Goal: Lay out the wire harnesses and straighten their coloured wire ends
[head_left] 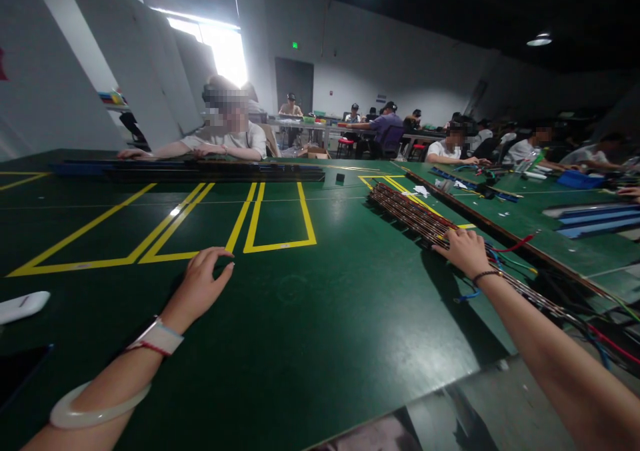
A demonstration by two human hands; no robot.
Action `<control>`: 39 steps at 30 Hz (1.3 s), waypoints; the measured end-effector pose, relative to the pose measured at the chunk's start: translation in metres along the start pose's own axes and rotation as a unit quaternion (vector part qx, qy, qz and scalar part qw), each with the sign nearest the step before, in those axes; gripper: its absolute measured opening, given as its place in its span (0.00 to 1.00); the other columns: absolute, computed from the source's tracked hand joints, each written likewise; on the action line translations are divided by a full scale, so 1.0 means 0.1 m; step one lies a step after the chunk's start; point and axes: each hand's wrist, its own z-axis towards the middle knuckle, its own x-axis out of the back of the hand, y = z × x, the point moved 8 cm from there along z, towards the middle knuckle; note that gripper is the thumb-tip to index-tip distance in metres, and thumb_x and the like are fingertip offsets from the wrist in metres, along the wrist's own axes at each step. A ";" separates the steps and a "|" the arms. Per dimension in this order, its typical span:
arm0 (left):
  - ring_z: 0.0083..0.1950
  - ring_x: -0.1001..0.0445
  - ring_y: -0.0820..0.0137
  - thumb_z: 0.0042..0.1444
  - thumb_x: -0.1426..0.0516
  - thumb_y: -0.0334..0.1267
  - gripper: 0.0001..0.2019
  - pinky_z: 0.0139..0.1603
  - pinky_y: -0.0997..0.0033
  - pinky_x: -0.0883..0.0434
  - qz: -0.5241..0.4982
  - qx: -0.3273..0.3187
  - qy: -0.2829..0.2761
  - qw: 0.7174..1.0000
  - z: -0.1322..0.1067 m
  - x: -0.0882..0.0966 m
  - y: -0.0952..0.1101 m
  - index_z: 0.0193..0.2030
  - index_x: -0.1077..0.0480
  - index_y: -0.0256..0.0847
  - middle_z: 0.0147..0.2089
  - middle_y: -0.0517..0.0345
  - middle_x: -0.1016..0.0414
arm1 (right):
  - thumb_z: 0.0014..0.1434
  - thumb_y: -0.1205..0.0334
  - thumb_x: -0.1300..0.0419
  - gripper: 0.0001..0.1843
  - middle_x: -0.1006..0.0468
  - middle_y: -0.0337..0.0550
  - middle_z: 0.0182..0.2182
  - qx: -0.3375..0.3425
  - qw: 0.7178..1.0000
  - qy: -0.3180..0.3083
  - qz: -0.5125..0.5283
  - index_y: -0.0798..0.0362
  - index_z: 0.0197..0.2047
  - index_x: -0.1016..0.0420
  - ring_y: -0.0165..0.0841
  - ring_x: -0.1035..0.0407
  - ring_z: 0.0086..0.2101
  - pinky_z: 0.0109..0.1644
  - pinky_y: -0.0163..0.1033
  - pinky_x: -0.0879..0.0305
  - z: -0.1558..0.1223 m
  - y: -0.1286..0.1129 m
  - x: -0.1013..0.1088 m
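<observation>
My left hand (203, 284) hovers over or rests on the green tabletop, its fingers loosely bent and the thumb apart from them. Nothing shows in it. Yellow tape outlines (180, 256) lie just beyond its fingertips. Over at the right, my right hand (467, 252) has its fingers curled onto a bundle of long, thin metallic strips (410, 211). Thumb and fingertips press at the bundle's near part; whether they pinch one strip or several cannot be made out. Red, green and blue wires (515, 259) come out beside this hand.
Dark long profiles (215, 171) lie across the table's far side, before a seated person (230, 131). A brown rail (480, 218) runs along the right of the bundle. At left are a white case (23, 306) and a dark flat object (23, 371). A blue tray (580, 179) sits far right.
</observation>
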 end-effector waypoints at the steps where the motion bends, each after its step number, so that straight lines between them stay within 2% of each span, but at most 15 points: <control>1: 0.59 0.39 0.55 0.54 0.51 0.49 0.19 0.55 0.50 0.35 -0.001 -0.003 0.003 1.000 0.00 0.00 0.01 0.48 0.34 0.41 0.54 0.47 0.36 | 0.56 0.41 0.48 0.27 0.30 0.59 0.43 0.000 1.000 -0.007 -0.001 0.58 0.43 0.31 0.49 0.39 0.45 0.47 0.49 0.45 0.02 0.01 -0.02; 6: 0.57 0.37 0.56 0.54 0.52 0.49 0.18 0.57 0.50 0.37 0.009 -0.028 0.026 0.999 0.00 0.02 0.06 0.46 0.34 0.41 0.52 0.47 0.34 | 0.55 0.38 0.49 0.30 0.30 0.60 0.44 -0.015 0.999 -0.037 -0.016 0.58 0.44 0.30 0.50 0.38 0.45 0.46 0.50 0.45 0.04 0.04 -0.08; 10: 0.56 0.37 0.55 0.54 0.52 0.49 0.19 0.53 0.51 0.34 0.007 -0.018 0.013 1.000 0.00 0.01 0.07 0.46 0.34 0.41 0.52 0.47 0.35 | 0.52 0.34 0.49 0.34 0.29 0.60 0.44 -0.013 0.997 -0.075 -0.019 0.58 0.43 0.27 0.52 0.39 0.47 0.48 0.51 0.45 0.03 0.05 -0.14; 15: 0.57 0.38 0.55 0.53 0.52 0.49 0.19 0.53 0.51 0.34 0.002 -0.005 0.004 1.000 -0.01 0.02 0.08 0.46 0.34 0.41 0.53 0.47 0.35 | 0.54 0.36 0.49 0.31 0.29 0.60 0.44 -0.008 0.996 -0.091 -0.009 0.57 0.41 0.25 0.51 0.38 0.46 0.47 0.50 0.44 0.02 0.04 -0.13; 18: 0.58 0.38 0.55 0.53 0.53 0.49 0.19 0.56 0.49 0.36 0.000 -0.005 0.006 1.000 -0.01 0.02 0.08 0.45 0.35 0.41 0.52 0.47 0.35 | 0.56 0.39 0.49 0.29 0.29 0.59 0.41 0.016 0.998 -0.055 -0.028 0.59 0.38 0.26 0.49 0.36 0.44 0.46 0.49 0.42 -0.02 -0.03 -0.01; 22: 0.59 0.39 0.54 0.54 0.52 0.49 0.19 0.58 0.47 0.38 -0.009 0.000 -0.003 1.000 -0.01 -0.01 0.04 0.46 0.35 0.41 0.54 0.46 0.35 | 0.60 0.44 0.50 0.24 0.30 0.59 0.40 0.054 0.997 0.007 -0.045 0.59 0.36 0.29 0.46 0.33 0.39 0.41 0.46 0.39 -0.10 -0.20 0.28; 26: 0.59 0.38 0.53 0.54 0.51 0.49 0.18 0.54 0.47 0.35 -0.014 -0.004 -0.006 1.000 0.00 -0.03 -0.01 0.47 0.34 0.42 0.54 0.47 0.35 | 0.64 0.55 0.55 0.18 0.29 0.57 0.39 0.069 0.996 0.050 0.005 0.57 0.37 0.30 0.40 0.31 0.36 0.38 0.40 0.38 -0.13 -0.33 0.62; 28: 0.58 0.38 0.53 0.54 0.51 0.49 0.18 0.52 0.47 0.33 -0.011 -0.016 0.000 1.000 0.00 -0.03 0.00 0.47 0.34 0.43 0.54 0.47 0.35 | 0.64 0.57 0.56 0.16 0.28 0.55 0.37 0.078 0.995 0.043 0.033 0.56 0.36 0.31 0.39 0.31 0.37 0.38 0.39 0.38 -0.13 -0.39 0.71; 33: 0.58 0.38 0.54 0.54 0.52 0.49 0.19 0.56 0.48 0.36 0.003 -0.039 0.016 0.999 0.01 -0.04 0.04 0.46 0.34 0.41 0.53 0.46 0.34 | 0.65 0.53 0.56 0.17 0.25 0.52 0.37 0.063 0.992 -0.033 0.105 0.55 0.38 0.32 0.39 0.30 0.37 0.39 0.39 0.38 -0.18 -0.47 0.59; 37: 0.57 0.37 0.56 0.54 0.53 0.49 0.17 0.59 0.50 0.40 0.004 -0.060 0.021 0.998 0.02 -0.04 0.10 0.44 0.34 0.41 0.51 0.47 0.33 | 0.58 0.39 0.52 0.32 0.27 0.58 0.44 0.029 0.988 -0.070 0.134 0.60 0.50 0.36 0.44 0.30 0.43 0.41 0.42 0.36 -0.29 -0.56 0.39; 39: 0.57 0.38 0.57 0.54 0.53 0.49 0.17 0.59 0.50 0.40 0.002 -0.058 0.019 0.998 0.01 -0.04 0.11 0.44 0.34 0.41 0.51 0.47 0.33 | 0.55 0.35 0.50 0.36 0.28 0.61 0.44 0.011 0.987 -0.102 0.123 0.61 0.49 0.34 0.47 0.30 0.43 0.41 0.44 0.36 -0.33 -0.61 0.28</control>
